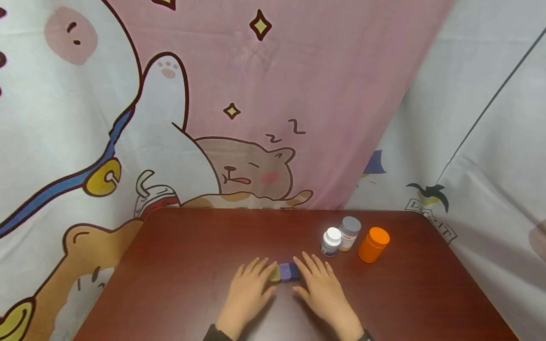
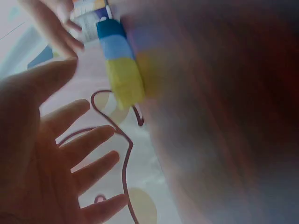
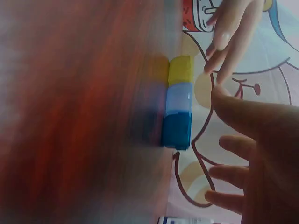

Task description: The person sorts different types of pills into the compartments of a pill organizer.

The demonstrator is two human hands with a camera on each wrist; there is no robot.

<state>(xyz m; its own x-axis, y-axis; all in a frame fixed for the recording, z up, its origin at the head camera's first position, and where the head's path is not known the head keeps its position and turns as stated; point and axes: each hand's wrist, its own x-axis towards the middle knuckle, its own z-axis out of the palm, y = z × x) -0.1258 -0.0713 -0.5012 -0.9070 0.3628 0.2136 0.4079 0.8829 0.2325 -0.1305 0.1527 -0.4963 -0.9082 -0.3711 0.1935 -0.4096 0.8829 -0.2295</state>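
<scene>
A short row of three small coloured boxes, like a pill organizer, lies on the table between my hands. Its yellow box (image 1: 275, 274) is at the left, the lilac box (image 1: 285, 272) in the middle and the dark blue box (image 1: 294, 271) at the right. My left hand (image 1: 249, 293) hovers by the yellow end with its fingers spread. By the blue end is my right hand (image 1: 322, 289), fingers likewise extended. Both wrist views show a gap between the thumbs and the row, seen there as yellow (image 2: 125, 84) and blue (image 3: 176, 130) ends. Neither hand holds anything.
Beyond my right hand stand a white-capped bottle (image 1: 331, 241), a grey-capped bottle (image 1: 350, 233) and an orange bottle (image 1: 373, 245). The dark red-brown table (image 1: 192, 246) ends at a cartoon-printed cloth (image 1: 324, 94) behind it.
</scene>
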